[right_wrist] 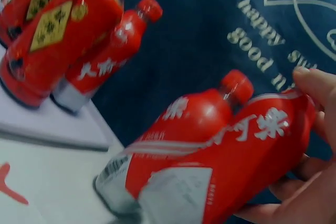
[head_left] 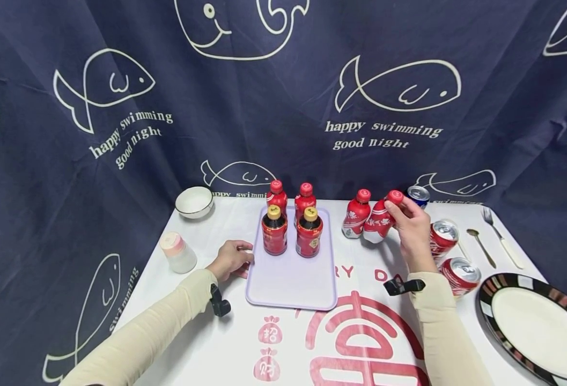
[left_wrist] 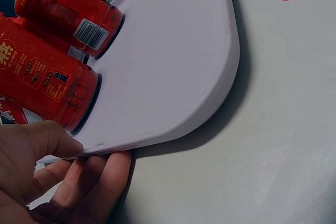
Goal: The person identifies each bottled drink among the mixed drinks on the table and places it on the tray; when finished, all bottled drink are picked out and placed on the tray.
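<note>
Two hands at work over the white table (head_left: 193, 359). Right hand (head_left: 412, 228): fingers curled around the upper part of a red bottle (head_left: 378, 221), held tilted just right of its neighbour bottle (head_left: 354, 219). Cannot tell whether the two touch, or whether the held base is off the table. Left hand (head_left: 232, 260): thumb over the left rim of the tray (head_left: 290, 284), other fingers against its outer side, gripping.

Judgement: hold firm near the neck, raise before shifting sideways, and bring upright, so the base does not knock the neighbour. Left hand should steady the tray against sliding.

Edges: tray has a low raised lip. Most room on it lies in front of the gold-capped bottles (head_left: 309, 237). Tighter on the right: blue can (head_left: 418, 196) behind the hand, red cans (head_left: 443, 238) beside the wrist.
</note>
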`<state>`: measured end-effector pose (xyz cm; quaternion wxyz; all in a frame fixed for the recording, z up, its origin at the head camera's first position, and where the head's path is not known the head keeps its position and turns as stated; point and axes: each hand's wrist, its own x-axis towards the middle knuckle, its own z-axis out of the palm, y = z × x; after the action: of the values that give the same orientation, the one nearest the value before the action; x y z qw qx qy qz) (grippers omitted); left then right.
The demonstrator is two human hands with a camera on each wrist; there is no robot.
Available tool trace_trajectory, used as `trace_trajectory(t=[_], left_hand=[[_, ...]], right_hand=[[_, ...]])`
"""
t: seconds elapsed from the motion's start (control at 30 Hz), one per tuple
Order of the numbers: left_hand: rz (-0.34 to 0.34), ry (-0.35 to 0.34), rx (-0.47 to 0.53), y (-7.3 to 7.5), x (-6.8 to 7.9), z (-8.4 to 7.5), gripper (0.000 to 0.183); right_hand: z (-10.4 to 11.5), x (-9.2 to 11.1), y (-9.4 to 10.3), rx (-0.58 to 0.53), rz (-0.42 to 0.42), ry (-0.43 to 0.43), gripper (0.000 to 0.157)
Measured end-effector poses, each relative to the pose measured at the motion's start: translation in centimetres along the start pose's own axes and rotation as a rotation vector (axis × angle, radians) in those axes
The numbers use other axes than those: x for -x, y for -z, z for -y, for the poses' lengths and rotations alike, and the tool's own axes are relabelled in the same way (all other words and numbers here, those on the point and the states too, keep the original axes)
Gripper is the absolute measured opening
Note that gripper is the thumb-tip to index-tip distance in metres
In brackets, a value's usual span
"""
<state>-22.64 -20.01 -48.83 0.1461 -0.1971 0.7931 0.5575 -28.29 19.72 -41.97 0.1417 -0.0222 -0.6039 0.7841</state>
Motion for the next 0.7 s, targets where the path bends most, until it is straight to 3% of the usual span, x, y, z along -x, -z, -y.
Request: trace_trajectory(t=[0.17,0.3,0.43,0.6,0.7], left_hand=[[-0.006,-0.005,-0.002,0.0,0.1,-0.2,0.037],[-0.002,-0.009,-0.003,0.0,0.1,-0.1,0.037],[0.0,-0.014,-0.001,-0.1,0.2,0.0,0.037],[-0.002,-0.016,-0.002,-0.1,0.3,-0.2,0.037],[-0.003,-0.015,-0.005,-0.1,0.2,-0.1,0.036]], right_hand=[[1.5,1.2,-0.2,-0.05,0.246,-0.032,0.025],[2.0,2.3,-0.5,-0.094,0.385,-0.089,0.023],[2.1,3.1,-1.1,-0.073,0.56,-0.07,0.026],[2.0,4.0,-2.6,0.076,0.763,-0.007,0.034],[1.7,4.6,-3.8,0.198,0.805,-0.016,0.036]])
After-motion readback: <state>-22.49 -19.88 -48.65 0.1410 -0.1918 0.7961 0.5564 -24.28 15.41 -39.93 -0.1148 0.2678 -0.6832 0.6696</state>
